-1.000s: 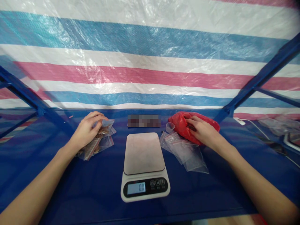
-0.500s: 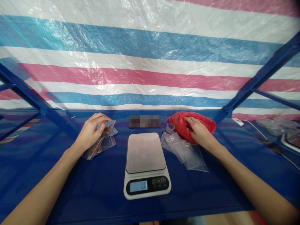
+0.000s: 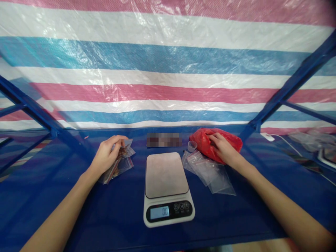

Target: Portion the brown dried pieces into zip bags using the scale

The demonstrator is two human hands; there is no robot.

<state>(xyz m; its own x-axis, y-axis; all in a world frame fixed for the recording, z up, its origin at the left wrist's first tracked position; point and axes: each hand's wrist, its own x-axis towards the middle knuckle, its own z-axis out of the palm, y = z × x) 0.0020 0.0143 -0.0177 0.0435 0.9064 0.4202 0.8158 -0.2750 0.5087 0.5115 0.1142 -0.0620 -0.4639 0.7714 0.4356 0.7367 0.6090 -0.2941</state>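
Note:
My left hand (image 3: pixel 107 156) rests on a small pile of filled clear zip bags (image 3: pixel 121 164) with brown contents, its fingers curled round the top bag. My right hand (image 3: pixel 223 147) lies on a crumpled red plastic bag (image 3: pixel 206 139), fingertips tucked into its opening; what they hold is hidden. A white digital kitchen scale (image 3: pixel 168 189) stands between my hands, its platform bare and its display lit. Several empty clear zip bags (image 3: pixel 210 171) lie just right of the scale. A small clear cup (image 3: pixel 192 145) stands beside the red bag.
The work surface is a dark blue shelf (image 3: pixel 110 210) with slanted blue frame bars (image 3: pixel 288 89) on both sides. A striped tarp (image 3: pixel 168 70) hangs behind. A white plug and cable (image 3: pixel 273 137) and more clear bags (image 3: pixel 312 138) lie at the far right.
My view has tilted slightly, so everything sits a little lower in the picture. Both hands stay on their bags; the left fingers have shifted a little on the filled bag.

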